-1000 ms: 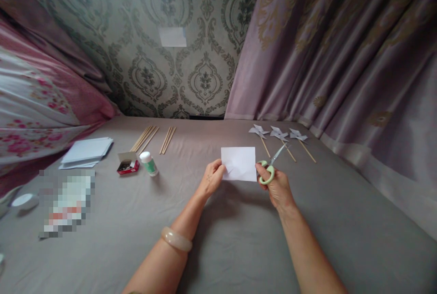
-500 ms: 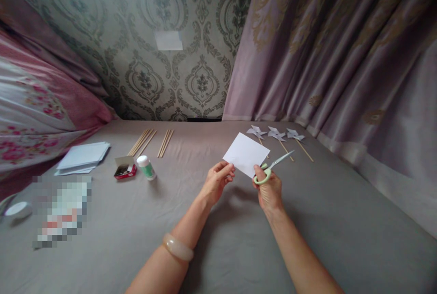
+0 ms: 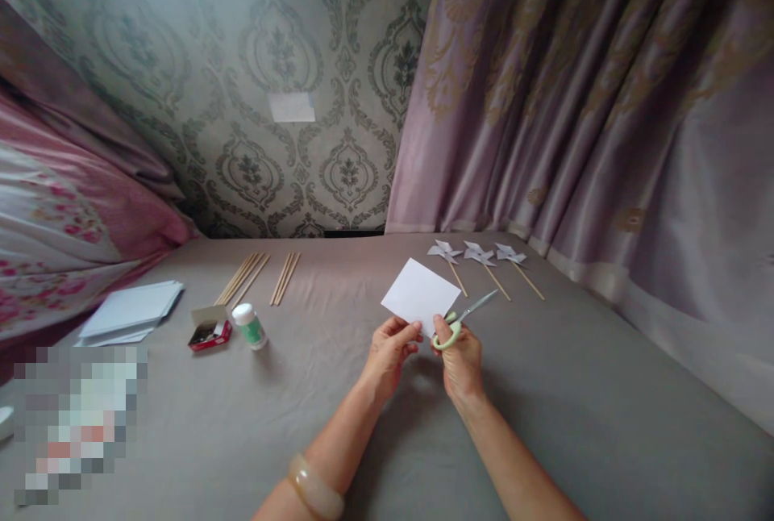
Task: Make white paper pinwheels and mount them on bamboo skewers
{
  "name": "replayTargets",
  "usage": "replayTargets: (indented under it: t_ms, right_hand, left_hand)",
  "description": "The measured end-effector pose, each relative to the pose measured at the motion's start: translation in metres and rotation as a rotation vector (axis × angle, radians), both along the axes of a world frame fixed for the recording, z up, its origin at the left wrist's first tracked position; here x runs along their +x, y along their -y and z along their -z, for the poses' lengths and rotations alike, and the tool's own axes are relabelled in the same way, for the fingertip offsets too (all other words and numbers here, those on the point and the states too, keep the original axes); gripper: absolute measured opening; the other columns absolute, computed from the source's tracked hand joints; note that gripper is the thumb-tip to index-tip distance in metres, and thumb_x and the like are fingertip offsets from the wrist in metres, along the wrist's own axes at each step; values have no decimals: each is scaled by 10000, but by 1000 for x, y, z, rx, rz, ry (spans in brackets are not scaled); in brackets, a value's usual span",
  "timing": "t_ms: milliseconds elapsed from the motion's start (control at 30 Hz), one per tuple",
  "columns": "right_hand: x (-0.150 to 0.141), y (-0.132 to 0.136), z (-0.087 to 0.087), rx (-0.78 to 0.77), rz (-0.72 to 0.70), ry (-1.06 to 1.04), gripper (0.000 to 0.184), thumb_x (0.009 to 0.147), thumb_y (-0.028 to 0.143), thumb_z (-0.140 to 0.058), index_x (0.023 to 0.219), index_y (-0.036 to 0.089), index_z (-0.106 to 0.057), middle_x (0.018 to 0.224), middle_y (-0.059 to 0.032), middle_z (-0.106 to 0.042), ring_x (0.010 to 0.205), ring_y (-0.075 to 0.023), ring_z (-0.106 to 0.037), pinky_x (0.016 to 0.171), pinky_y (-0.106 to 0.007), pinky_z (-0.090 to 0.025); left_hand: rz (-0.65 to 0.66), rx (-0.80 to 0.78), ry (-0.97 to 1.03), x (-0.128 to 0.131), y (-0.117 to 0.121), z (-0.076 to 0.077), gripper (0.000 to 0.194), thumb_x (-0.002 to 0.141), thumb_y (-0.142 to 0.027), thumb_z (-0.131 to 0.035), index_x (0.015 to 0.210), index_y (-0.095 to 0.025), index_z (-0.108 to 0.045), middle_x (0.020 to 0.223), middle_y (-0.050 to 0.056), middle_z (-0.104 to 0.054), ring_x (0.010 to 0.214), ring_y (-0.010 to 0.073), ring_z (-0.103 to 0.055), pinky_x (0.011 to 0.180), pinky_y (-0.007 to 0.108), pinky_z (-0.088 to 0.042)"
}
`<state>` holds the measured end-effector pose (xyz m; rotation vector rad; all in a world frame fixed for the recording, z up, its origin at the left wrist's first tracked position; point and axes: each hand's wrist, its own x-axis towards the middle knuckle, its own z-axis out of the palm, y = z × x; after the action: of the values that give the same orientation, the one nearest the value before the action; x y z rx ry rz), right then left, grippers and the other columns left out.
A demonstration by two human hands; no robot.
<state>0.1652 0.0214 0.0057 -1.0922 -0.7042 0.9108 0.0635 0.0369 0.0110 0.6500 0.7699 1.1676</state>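
A white sheet of paper (image 3: 422, 293), roughly square, is held up in front of me with one corner pointing away. My left hand (image 3: 390, 349) pinches its near left edge between thumb and fingers. At the near right edge, my right hand (image 3: 458, 356) grips the paper too, with the thumb on top. Light green-handled scissors (image 3: 464, 317) are also in my right hand, their handle loop around the thumb and the blades pointing away to the right. Beyond the hands lie three paper pinwheels (image 3: 479, 254) on wooden sticks.
On the left are a stack of paper (image 3: 130, 311), a small red open box (image 3: 209, 333) with dark bits inside, and a white-capped bottle (image 3: 249, 327). Several wooden sticks (image 3: 284, 279) lie behind them. A patterned wall and curtains (image 3: 520, 102) border the grey cloth surface (image 3: 339, 440).
The view has tilted up slightly, so everything sits lower in the picture. Both hands still hold the paper, and the left hand has come a little closer to the right one.
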Motion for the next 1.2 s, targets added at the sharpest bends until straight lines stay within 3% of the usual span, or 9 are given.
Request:
replayTargets:
  t_ms: [200,333,467,633,833,1033,1200]
  right_hand:
    - [8,0,-11,-93,-56,186,471,641,630,-680,600,190,-515,446,67,-426,421,-81,-338,422,-239,-254]
    - [17,3,-21,-216,-248,400,563,638,716,-610,579,158,-568,458,37,-459,434,-83,-364,453,-244,-267]
    - [17,8,-32,-283,-360,538,541,619,679,-644,575,141,-608,455,52,-422,465,-82,-343,485,-246,-265]
    - [9,12,-60,-247,-454,692,492,614,614,-682,598,124,-647,532,21,-513,529,-97,-389,530,-254,-302]
    - [-16,14,-91,-126,-571,679,620,660,746,-555,627,131,-615,593,-20,-549,520,-95,-396,489,-241,-312]
    - [-38,9,-86,1,-784,739,629,758,747,-456,672,140,-598,576,15,-472,539,-97,-392,515,-239,-328]
    - [-40,11,-82,-21,-820,740,618,742,742,-491,641,138,-576,563,9,-484,515,-91,-386,495,-239,-317]
  left_hand:
    - [-90,40,-33,-11,-11,-7,375,473,-344,-875,631,-128,-612,636,0,-599,576,65,-537,505,158,-390]
    - [-212,63,-16,-26,-20,-26,426,421,-349,-889,582,-135,-557,591,-16,-579,565,64,-528,508,156,-392]
    - [-283,106,32,-42,-19,-50,432,403,-320,-895,617,-136,-568,582,-26,-574,552,63,-528,503,157,-389]
    - [-364,160,67,-62,-13,-74,413,408,-291,-890,629,-132,-580,570,-29,-567,530,57,-513,488,157,-377]
    - [-448,175,71,-76,-5,-92,405,408,-302,-881,624,-121,-591,563,-26,-569,515,51,-507,476,152,-366]
    - [-507,155,82,-81,0,-101,404,408,-302,-870,632,-129,-582,567,-17,-592,525,63,-530,480,154,-372]
    - [-503,129,63,-76,1,-100,387,416,-291,-863,644,-132,-594,594,-15,-605,545,73,-560,491,159,-381]
